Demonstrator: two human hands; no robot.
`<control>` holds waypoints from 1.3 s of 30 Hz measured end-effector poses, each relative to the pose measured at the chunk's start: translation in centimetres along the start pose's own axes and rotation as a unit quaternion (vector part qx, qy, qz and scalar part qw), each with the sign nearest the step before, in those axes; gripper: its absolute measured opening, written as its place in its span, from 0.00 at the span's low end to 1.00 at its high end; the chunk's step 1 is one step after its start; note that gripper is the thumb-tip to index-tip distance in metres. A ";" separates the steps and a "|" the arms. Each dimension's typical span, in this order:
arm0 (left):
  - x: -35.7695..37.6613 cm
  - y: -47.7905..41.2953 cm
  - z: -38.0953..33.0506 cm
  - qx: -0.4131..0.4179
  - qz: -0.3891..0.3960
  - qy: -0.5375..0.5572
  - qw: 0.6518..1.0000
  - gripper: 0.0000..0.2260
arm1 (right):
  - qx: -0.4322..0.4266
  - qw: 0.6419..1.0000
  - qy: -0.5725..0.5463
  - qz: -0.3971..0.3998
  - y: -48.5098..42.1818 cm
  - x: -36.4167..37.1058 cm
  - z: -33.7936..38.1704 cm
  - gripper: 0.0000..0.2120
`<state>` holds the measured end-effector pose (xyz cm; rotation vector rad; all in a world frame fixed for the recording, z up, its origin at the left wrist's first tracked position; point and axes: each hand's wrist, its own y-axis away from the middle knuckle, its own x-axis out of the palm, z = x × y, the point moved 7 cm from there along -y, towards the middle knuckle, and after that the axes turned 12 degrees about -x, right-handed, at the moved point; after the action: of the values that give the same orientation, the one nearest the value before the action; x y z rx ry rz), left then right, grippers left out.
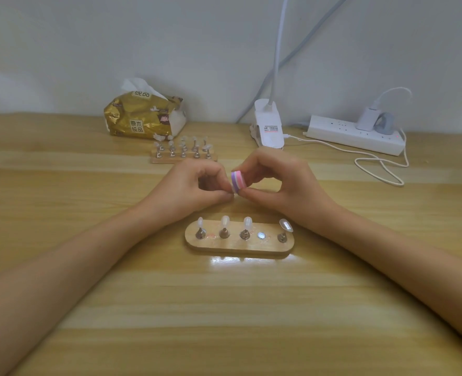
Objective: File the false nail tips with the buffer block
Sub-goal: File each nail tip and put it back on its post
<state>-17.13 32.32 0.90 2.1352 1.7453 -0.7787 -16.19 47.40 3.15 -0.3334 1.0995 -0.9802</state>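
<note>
Just behind the wooden stand [238, 246], the right hand [278, 183] grips the buffer block [237, 180] against the left hand [194, 185], which pinches what is probably the fifth tip, mostly hidden. Four false nail tips [225, 221] sit on the stand beside one bare slot [261, 235], so filing looks under way, but I cannot tell whether these four are done.

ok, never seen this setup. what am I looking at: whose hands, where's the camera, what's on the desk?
No machine here: a person works with bare hands, filmed by one camera worn on their head, looking down. The right hand grips a small striped buffer block. The left hand pinches something small against it, probably a nail tip, mostly hidden. On the table, a wooden stand holds four more tips on pegs, with one spot bare. Behind lie a second stand, a tissue pack, a lamp clamp and a power strip.
</note>
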 end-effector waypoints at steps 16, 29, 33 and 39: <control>0.0 0.0 0.0 -0.002 0.003 0.001 1.000 0.07 | -0.020 1.000 0.011 -0.015 -0.1 -0.1 0.3 0.04; 0.0 0.0 0.0 -0.009 0.000 0.001 1.000 0.06 | 0.000 1.000 0.001 -0.006 0.0 -0.1 -0.2 0.05; 0.1 0.0 0.0 -0.009 0.000 0.002 1.000 0.05 | 0.001 1.000 -0.001 0.007 0.0 0.1 -0.2 0.05; 0.0 0.1 -0.1 -0.003 -0.002 -0.003 1.000 0.07 | -0.002 1.000 0.005 0.002 -0.1 0.1 -0.1 0.04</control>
<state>-17.03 32.39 0.99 2.1250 1.7466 -0.7780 -16.27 47.30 3.09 -0.3292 1.1114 -0.9763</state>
